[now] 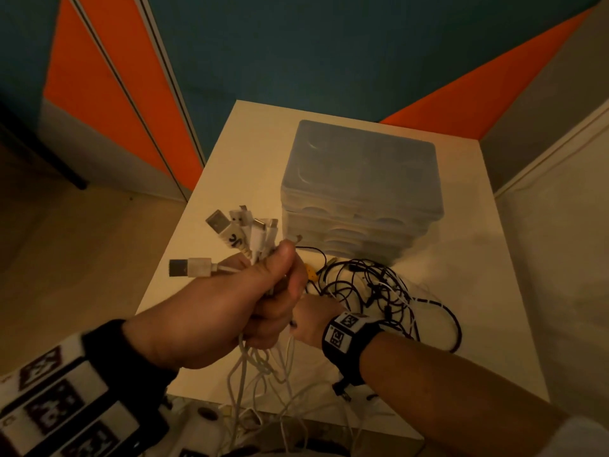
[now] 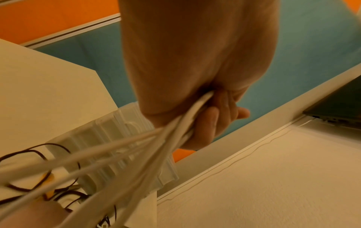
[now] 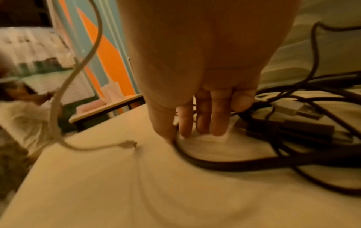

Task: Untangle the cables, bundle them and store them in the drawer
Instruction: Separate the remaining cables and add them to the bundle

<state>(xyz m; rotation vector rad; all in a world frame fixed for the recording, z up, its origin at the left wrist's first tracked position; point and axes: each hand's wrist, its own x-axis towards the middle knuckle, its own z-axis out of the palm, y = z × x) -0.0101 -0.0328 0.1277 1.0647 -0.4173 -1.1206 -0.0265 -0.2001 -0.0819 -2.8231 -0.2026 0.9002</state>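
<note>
My left hand [image 1: 276, 285] is raised over the near left part of the white table [image 1: 250, 136] and grips a bunch of white cables [image 1: 245, 235]. Their USB plugs stick up out of the fist and the cords hang below the table edge. In the left wrist view the fingers [image 2: 203, 123] curl round the white cables [image 2: 136, 148]. A tangle of black cables [image 1: 379, 291] lies in front of the clear plastic drawer unit [image 1: 359, 179]. My right hand [image 1: 313, 321] is largely hidden behind the left. Its straight fingers [image 3: 218, 120] press down on a black cable [image 3: 224, 163].
A yellow piece [image 1: 311, 275] sits in the black tangle. A white cable [image 3: 78, 69] hangs loose left of my right hand. A dark laptop [image 2: 336, 108] lies on the white desk [image 2: 273, 177] to the right. Orange and blue partitions stand behind.
</note>
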